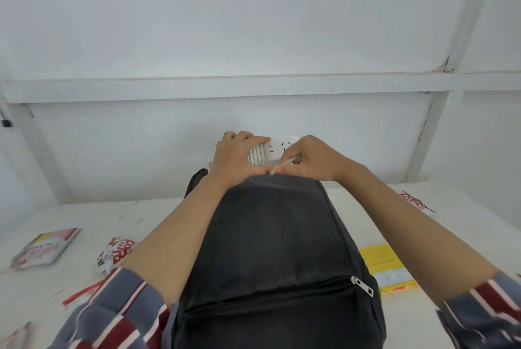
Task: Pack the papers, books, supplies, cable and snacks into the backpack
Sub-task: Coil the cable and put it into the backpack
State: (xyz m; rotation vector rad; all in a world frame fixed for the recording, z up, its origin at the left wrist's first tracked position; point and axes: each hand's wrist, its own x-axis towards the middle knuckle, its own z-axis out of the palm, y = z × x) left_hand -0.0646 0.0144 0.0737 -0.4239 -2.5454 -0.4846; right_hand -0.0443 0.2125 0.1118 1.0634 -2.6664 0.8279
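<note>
1 head-worn view, forward and down, close over backpack (270, 236) and table (84, 216).

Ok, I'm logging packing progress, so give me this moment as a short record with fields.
left hand: grips the coiled white cable over the backpack's far end
right hand: pinches the cable's loose end
backpack: black, lying on the table between the forearms
out on the left: red-and-white snack packet, pink packet
out on the right: yellow book beside the backpack, printed packet farther back
cable status: not yet inside
</note>
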